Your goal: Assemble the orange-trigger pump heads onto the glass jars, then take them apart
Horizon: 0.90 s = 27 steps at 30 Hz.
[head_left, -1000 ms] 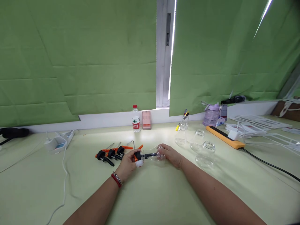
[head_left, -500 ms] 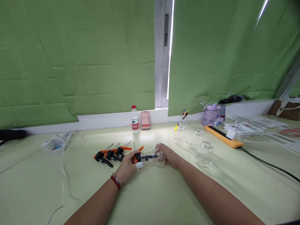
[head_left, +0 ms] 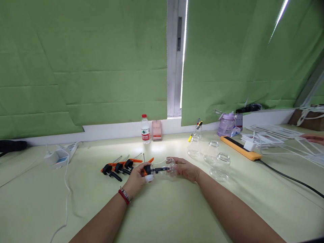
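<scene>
My left hand (head_left: 140,176) is closed around the black-and-orange pump top (head_left: 146,169), with white tape on one finger. My right hand (head_left: 186,168) is wrapped round the wide end of a clear bottle (head_left: 165,163), which lies on its side with its neck toward my left hand. The pump's dark stem shows through the clear wall, inside the bottle. Just left of my left hand lie several similar black-and-orange pump tops (head_left: 108,168) with thin metal-looking rods. Several clear empty-looking bottles (head_left: 220,167) stand right of my right hand.
A red-capped water bottle (head_left: 145,130) and a pink box (head_left: 157,130) stand at the back. An orange power strip (head_left: 241,148), a purple jug (head_left: 226,125) and papers (head_left: 263,136) are to the right. Another person's hand (head_left: 314,138) shows at the right edge. A white power strip (head_left: 62,155) lies left.
My right hand has changed its hold on the clear bottle, its fingers now further round the wide end. My left hand stays on the pump top. The other person's hand has moved.
</scene>
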### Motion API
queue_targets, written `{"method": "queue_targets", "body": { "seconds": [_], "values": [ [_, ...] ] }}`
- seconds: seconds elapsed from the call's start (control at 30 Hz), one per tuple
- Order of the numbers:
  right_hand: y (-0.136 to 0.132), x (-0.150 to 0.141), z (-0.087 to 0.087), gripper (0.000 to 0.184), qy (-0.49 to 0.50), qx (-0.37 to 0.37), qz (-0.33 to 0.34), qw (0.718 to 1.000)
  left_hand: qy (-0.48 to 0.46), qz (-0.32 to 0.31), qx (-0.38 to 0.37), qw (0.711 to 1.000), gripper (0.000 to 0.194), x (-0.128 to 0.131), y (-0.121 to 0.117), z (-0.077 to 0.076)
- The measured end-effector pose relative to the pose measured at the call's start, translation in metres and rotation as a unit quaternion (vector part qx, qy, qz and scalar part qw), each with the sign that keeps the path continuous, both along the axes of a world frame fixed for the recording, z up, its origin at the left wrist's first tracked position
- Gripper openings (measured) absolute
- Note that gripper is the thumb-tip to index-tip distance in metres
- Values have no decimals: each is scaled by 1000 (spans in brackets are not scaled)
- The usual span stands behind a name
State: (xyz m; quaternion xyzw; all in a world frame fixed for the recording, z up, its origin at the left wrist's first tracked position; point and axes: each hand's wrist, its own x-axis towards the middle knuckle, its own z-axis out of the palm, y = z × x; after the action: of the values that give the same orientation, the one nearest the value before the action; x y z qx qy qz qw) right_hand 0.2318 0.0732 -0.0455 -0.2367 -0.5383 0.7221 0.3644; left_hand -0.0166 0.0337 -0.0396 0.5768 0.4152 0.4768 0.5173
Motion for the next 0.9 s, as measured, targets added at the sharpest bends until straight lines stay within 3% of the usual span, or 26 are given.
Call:
{"method": "queue_targets", "body": {
  "seconds": [0.37,0.67,0.9],
  "values": [
    [-1,-6,1,39,-44,-15,-45,998,10,-5,-1,1000,51,-3,1,-1],
    [10,-7,-13,45,-83,21,-94,992,22,-10,6,1000,47,-3,0,1],
    [5,-3,-3,44,-64,43,-69,995,14,2,13,1000,48,-4,1,2]
  ]
}}
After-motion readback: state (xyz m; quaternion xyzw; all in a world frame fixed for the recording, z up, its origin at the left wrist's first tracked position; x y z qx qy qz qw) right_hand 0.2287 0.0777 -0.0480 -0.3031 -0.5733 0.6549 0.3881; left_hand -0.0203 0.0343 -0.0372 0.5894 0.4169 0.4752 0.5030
